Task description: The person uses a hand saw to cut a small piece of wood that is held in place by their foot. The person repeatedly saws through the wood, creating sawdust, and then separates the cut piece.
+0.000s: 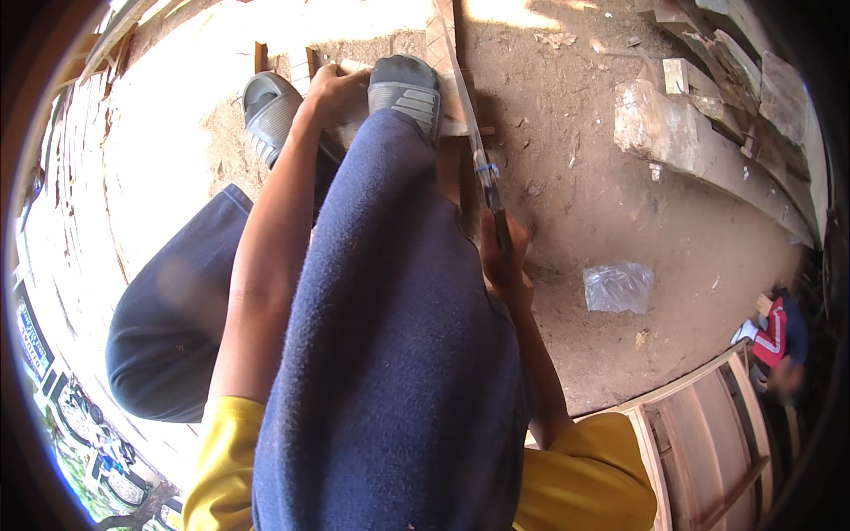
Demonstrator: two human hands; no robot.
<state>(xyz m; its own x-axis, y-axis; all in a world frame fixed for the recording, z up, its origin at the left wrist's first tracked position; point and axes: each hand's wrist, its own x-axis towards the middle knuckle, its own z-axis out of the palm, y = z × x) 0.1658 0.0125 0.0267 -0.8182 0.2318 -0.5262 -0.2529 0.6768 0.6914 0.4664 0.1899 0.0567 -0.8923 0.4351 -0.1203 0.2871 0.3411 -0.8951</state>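
Note:
My right hand (506, 252) is closed round the dark handle of a hand saw (467, 97). Its long, narrow blade points away from me, with something blue wrapped near the handle. The blade runs along the right side of a wooden board (443, 57) with slanting lines across it; whether the teeth bite into it I cannot tell. My right foot, in a grey slide sandal (405, 96), presses on wood beside that board. Left of this foot, my left hand (332, 96) grips a pale piece of wood (356, 67), its fingers partly hidden.
My other sandal (270, 115) is on the dirt floor at the left. A clear plastic bag (620, 288) lies to the right. Rough timber (682, 133) is piled at the far right. A wooden frame (708, 434) stands near my right elbow, and a person (779, 341) is beyond it.

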